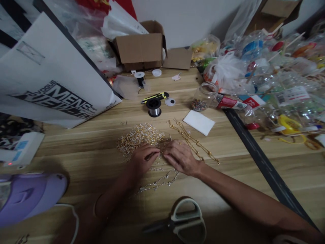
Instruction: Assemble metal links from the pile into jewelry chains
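Note:
My left hand (143,159) and my right hand (181,156) meet over the wooden table, fingertips nearly touching. Both are closed in a pinch; whatever lies between the fingers is too small to make out. A heap of tiny gold and silver pieces (139,136) spreads just beyond my left hand. Beside my right hand, gold chains (189,135) with bead-like clusters lie stretched out. Nearer to me, a silver chain (154,184) rests in a loop below both hands, and a few loose bits are scattered close to the fingers.
Large scissors (188,222) lie at the front. Farther back are a wire spool (154,111), a yellow-black utility knife (155,97), a white pad (199,122) and a bead jar (201,103). Bagged plastic items (269,74) crowd the right; a paper bag (50,67) stands left.

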{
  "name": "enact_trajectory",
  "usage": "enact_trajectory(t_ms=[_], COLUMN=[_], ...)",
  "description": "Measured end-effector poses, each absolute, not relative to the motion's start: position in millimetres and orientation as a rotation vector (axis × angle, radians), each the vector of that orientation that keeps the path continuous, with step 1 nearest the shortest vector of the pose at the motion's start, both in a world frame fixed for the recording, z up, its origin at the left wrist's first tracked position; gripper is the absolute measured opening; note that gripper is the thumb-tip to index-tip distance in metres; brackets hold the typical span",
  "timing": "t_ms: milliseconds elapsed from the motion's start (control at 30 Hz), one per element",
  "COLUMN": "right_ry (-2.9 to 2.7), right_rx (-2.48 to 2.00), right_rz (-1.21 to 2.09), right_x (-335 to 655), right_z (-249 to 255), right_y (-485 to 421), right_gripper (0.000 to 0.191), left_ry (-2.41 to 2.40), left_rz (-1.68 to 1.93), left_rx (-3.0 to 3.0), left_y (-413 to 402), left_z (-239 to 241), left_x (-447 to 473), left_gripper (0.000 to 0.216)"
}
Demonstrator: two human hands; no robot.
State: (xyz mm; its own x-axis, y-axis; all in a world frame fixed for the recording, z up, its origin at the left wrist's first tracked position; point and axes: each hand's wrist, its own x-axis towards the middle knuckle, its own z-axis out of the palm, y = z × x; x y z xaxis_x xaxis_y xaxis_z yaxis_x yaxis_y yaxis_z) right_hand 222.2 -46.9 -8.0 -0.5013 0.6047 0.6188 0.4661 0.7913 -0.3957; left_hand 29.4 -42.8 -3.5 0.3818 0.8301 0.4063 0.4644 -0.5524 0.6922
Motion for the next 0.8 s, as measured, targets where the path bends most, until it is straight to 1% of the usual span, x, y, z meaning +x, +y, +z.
enact_trajectory(t_ms=[367,800], right_ry=[-2.205,-2.183], right_rx=[-0.791,-0.792], right_rz=[0.216,0.262], right_x=[221.3,221.9], right_z=[-7.6,-8.5], right_y=[-47.5,-46.5], right_gripper=[0.010,0.009], left_ry=[1.078,1.047], left_rz=[1.052,1.084], left_rx=[2.371,2.368], left_y=[-44.2,-44.3], left_z=[-7.6,-6.5], left_x=[27.8,25.4], left_gripper=[0.006,0.005])
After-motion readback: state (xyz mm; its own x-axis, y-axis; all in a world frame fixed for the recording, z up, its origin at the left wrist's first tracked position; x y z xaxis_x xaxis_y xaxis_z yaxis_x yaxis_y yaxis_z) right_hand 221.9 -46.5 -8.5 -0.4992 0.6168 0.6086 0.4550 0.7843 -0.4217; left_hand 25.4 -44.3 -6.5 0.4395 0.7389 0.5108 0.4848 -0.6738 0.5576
